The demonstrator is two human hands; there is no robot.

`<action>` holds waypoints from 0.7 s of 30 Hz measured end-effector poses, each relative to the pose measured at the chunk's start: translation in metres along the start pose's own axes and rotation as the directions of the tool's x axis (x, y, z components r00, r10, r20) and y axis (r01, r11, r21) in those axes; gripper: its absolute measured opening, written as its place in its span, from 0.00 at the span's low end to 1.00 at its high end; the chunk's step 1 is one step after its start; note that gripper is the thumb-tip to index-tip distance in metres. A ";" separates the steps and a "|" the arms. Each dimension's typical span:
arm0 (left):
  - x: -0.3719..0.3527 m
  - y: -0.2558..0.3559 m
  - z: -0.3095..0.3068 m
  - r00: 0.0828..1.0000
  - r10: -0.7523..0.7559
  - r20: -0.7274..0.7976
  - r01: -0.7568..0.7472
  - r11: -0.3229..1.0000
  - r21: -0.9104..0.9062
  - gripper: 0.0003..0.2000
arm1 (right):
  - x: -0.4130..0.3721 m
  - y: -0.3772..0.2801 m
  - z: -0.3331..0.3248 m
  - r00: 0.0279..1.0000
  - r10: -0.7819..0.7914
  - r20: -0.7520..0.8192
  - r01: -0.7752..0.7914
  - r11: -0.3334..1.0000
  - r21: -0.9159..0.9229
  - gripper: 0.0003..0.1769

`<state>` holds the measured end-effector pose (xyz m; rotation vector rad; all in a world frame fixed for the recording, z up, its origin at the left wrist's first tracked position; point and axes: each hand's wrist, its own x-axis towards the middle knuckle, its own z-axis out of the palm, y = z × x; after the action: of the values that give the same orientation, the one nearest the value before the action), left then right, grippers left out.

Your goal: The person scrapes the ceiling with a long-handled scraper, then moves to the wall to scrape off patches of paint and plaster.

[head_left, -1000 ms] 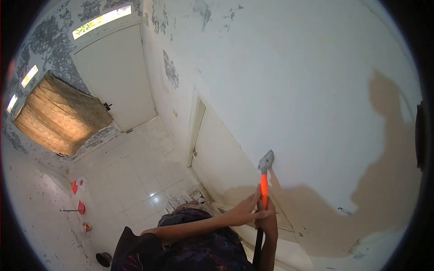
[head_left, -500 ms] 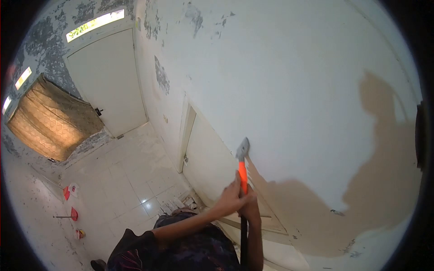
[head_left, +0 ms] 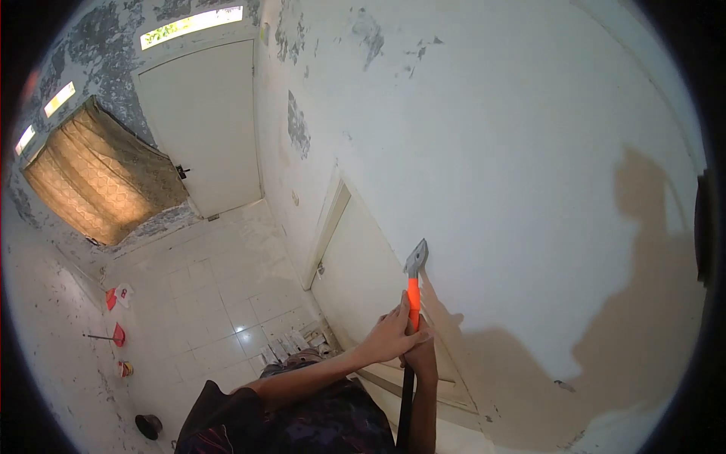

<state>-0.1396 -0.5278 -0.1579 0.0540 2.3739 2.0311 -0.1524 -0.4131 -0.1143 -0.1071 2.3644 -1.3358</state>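
Note:
A long-handled wall scraper [head_left: 413,293] is in both hands. Its grey head rests against the white wall [head_left: 529,174], close by the upper edge of the door frame. Below the head comes an orange section, then a black pole running down past the forearm. My left hand [head_left: 388,334] lies across the orange part, fingers wrapped round it. Just beneath, partly covered by the left one, my right hand [head_left: 420,356] grips the handle. The head's shadow falls beside it on the wall.
A closed door [head_left: 363,265] is set in this wall below the scraper. Farther back are another white door [head_left: 204,125] and a curtained window [head_left: 106,178]. Red dustpans [head_left: 119,335], a small tub [head_left: 125,369] and a black round object [head_left: 148,427] stand along the left wall.
The scraper head has moved slightly down and right in view and is turned a little. The whole scene has shifted with the camera. Both hands keep their hold.

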 end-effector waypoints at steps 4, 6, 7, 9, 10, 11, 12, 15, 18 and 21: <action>-0.014 0.010 0.005 0.985 -0.118 0.128 0.109 0.992 0.069 0.60 | -0.009 0.018 -0.003 0.997 0.074 -0.014 -0.074 0.997 -0.013 0.20; -0.018 0.005 0.017 0.983 -0.100 0.155 0.087 0.992 0.088 0.59 | -0.011 0.035 -0.007 0.999 -0.015 -0.051 0.014 1.000 -0.014 0.21; -0.019 0.001 0.019 0.991 -0.054 0.124 0.039 0.991 0.125 0.59 | -0.010 0.035 -0.009 0.999 0.001 -0.036 -0.001 1.000 -0.008 0.23; -0.015 -0.009 0.020 0.995 -0.005 0.095 -0.011 0.986 0.165 0.60 | -0.005 0.030 -0.007 1.000 -0.003 -0.009 0.003 1.000 -0.006 0.21; -0.009 -0.016 0.015 0.997 -0.014 0.079 0.003 0.990 0.142 0.60 | -0.001 0.025 -0.004 1.000 -0.008 0.020 0.008 1.000 -0.003 0.19; -0.004 -0.023 0.011 0.998 -0.023 0.062 0.015 0.993 0.118 0.60 | 0.005 0.019 0.000 1.000 -0.011 0.021 0.011 1.000 -0.003 0.19; 0.000 -0.021 0.002 0.998 -0.021 0.060 0.013 0.993 0.119 0.60 | 0.012 0.015 0.005 0.999 0.030 0.037 -0.031 0.999 0.023 0.19; 0.007 -0.015 -0.019 0.985 -0.147 0.088 0.140 0.986 0.087 0.61 | 0.031 0.019 0.018 0.997 0.027 0.073 -0.034 0.994 0.103 0.18; 0.007 -0.018 -0.023 0.984 -0.158 0.082 0.150 0.985 0.086 0.61 | 0.035 0.023 0.024 0.997 -0.010 0.077 -0.003 0.988 0.157 0.18; 0.005 -0.030 -0.017 0.985 -0.134 0.107 0.132 0.991 0.025 0.60 | 0.033 0.036 0.025 0.998 0.009 0.061 -0.019 0.988 0.156 0.19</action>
<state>-0.1453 -0.5492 -0.1850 0.0048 2.2662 1.8971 -0.1682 -0.4223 -0.1664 -0.0829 2.1977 -1.4851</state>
